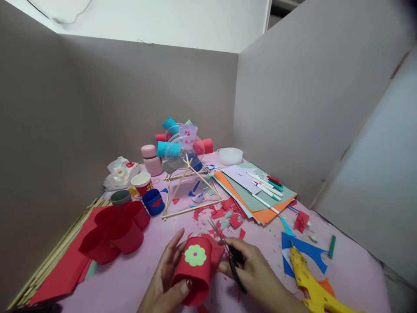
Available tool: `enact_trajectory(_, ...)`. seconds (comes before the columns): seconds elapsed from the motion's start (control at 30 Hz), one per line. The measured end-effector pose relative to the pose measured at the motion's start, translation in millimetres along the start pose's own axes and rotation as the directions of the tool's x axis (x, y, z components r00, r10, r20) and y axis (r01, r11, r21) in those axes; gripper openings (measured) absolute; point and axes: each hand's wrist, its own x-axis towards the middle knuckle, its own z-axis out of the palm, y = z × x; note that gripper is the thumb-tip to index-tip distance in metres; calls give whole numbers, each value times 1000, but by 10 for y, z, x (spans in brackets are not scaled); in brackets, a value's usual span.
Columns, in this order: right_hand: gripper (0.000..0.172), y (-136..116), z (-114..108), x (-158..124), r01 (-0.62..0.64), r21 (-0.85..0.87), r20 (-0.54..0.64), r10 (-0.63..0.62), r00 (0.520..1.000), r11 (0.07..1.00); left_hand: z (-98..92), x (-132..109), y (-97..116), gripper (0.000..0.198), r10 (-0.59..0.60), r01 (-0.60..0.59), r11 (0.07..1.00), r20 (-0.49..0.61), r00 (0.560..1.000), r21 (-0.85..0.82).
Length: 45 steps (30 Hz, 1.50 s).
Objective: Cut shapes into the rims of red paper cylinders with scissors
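Note:
My left hand [168, 278] is wrapped round a red paper cup [199, 271] lying on its side, its open end toward me. A pale green paper flower [195, 255] with a pink centre is on the cup's side. In my right hand [252, 267] is a pair of black-handled scissors [233, 263], blades pointing away and up to the left. Beside the cup, a red piece [216, 253] shows near the right fingertips; whether it is joined to the cup I cannot tell. Red paper scraps [228, 215] lie just beyond both hands.
Several red cups [125, 234] and a blue cup [153, 202] stand at left. A stick frame [192, 211] carries a wheel of coloured cups at the back. Coloured sheets [267, 215] and markers [267, 189] lie to the right, with a yellow glue gun [304, 276] nearer me.

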Motion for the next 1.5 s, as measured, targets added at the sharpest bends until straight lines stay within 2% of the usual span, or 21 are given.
enact_trajectory(0.07, 56, -33, 23, -12, -32, 202, 9, 31, 999, 979, 10, -4, -22, 88, -10, 10, 1000, -3, 1000, 15)
enact_trajectory(0.13, 80, -94, 53, -29, -69, 389, 65, 47, 997, 919, 22, -14, -58, 90, -11, 11, 1000, 25, 1000, 7)
enact_trajectory(0.2, 91, -158, 88, -44, -104, 527, 136, 37, 990, 843, 31, -24, -99, 90, -10, 10, 1000, 60, 998, 0)
enact_trajectory(0.3, 88, -193, 138, -58, -137, 596, 181, 33, 983, 791, 35, -31, -156, 86, -5, 3, 1000, 91, 996, 26)
enact_trajectory(0.43, 85, -87, 199, -61, -107, 595, 86, 70, 994, 796, 51, -31, -242, 97, 90, -89, 996, 58, 994, -7)
enact_trajectory(0.5, 81, -23, 233, -61, -87, 608, 37, 82, 996, 789, 80, -38, -279, 107, 48, -44, 996, 50, 998, -83)
enact_trajectory(0.6, 76, 14, 261, -57, -93, 612, 69, 64, 996, 786, 136, -58, -279, 110, -75, 85, 974, 53, 996, -209)
enact_trajectory(0.67, 68, 9, 235, -48, -92, 563, 90, 49, 995, 821, 159, -68, -233, 104, -111, 120, 954, 48, 993, -274)
enact_trajectory(0.73, 56, 1, 170, -35, -70, 443, 59, 49, 997, 894, 159, -72, -168, 96, -109, 116, 951, 39, 993, -286)
enact_trajectory(0.83, 47, -9, 49, -14, -20, 122, 12, 19, 1000, 992, 125, -71, -90, 87, -74, 77, 970, 19, 997, -229)
enact_trajectory(0.9, 42, -25, -7, -7, 27, -77, 37, -25, 999, 997, 98, -71, -72, 84, -56, 59, 983, 25, 998, -175)
enact_trajectory(1.0, 31, -63, -37, -6, 91, -227, 92, -72, 993, 970, 72, -79, -88, 82, -46, 51, 994, 53, 998, -101)
enact_trajectory(1.07, 29, -85, -38, -11, 116, -259, 113, -89, 990, 959, 63, -85, -110, 83, -57, 64, 994, 72, 996, -94)
enact_trajectory(1.3, 44, -81, -50, -37, 131, -257, 130, -100, 987, 957, 53, -89, -127, 83, -86, 95, 989, 73, 994, -116)
enact_trajectory(1.5, 30, -59, -53, -31, 129, -272, 117, -100, 988, 954, 39, -77, -127, 84, -81, 91, 990, 88, 993, -108)
